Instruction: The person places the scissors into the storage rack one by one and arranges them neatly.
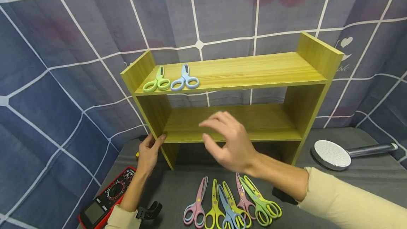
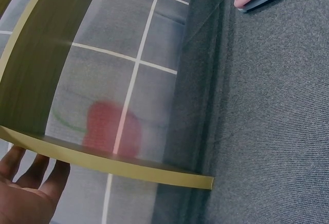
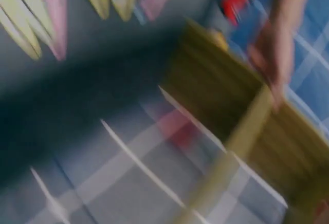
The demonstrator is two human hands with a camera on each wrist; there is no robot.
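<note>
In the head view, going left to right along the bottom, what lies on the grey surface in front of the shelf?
Red multimeter → pink scissors → yellow scissors → the overlapping blue, yellow, pink and green pairs, whose order is unclear → shower head at far right.

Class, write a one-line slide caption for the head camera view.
Left hand steadies a wooden shelf holding two scissors; right hand hovers above more scissors.

Two scissors (image 1: pixel 171 80) lie on the shelf (image 1: pixel 254 68). Seven more scissors (image 1: pixel 230 200) lie on the bench. One shower head (image 1: pixel 332 154), one meter (image 1: pixel 106 199).
</note>
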